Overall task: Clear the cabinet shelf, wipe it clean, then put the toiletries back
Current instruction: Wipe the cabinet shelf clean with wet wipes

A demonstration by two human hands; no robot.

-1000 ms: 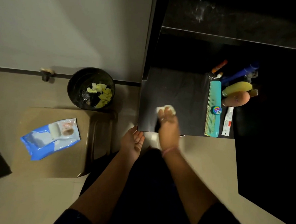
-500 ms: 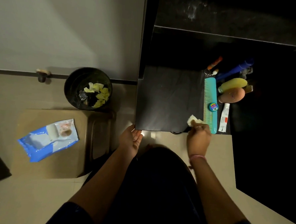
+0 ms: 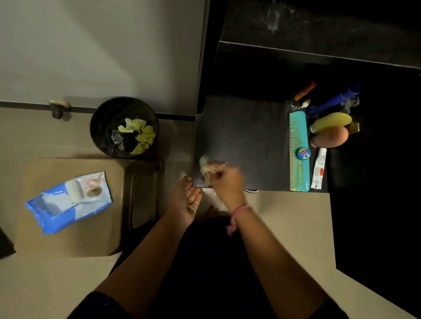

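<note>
My right hand [image 3: 224,182] grips a crumpled white wipe [image 3: 205,165] and presses it on the front left corner of the dark shelf [image 3: 245,136]. My left hand [image 3: 187,202] lies open, palm up, just below that corner at the shelf's edge. Toiletries are bunched along the shelf's right side: a teal comb [image 3: 300,150] with a small round tin [image 3: 304,153] on it, a white tube [image 3: 319,169], a peach bottle [image 3: 330,137], a yellow bottle [image 3: 331,122] and a blue tube [image 3: 332,102].
A black bin [image 3: 124,127] with yellow scraps stands on the floor left of the shelf. A blue pack of wipes [image 3: 70,200] lies on a tan stool [image 3: 69,239]. A pale wall rises behind the bin. Dark cabinet space lies right of the shelf.
My right hand swept the wipe from the shelf's front middle right to beside the comb, then back left to the front left corner. My left hand stayed put.
</note>
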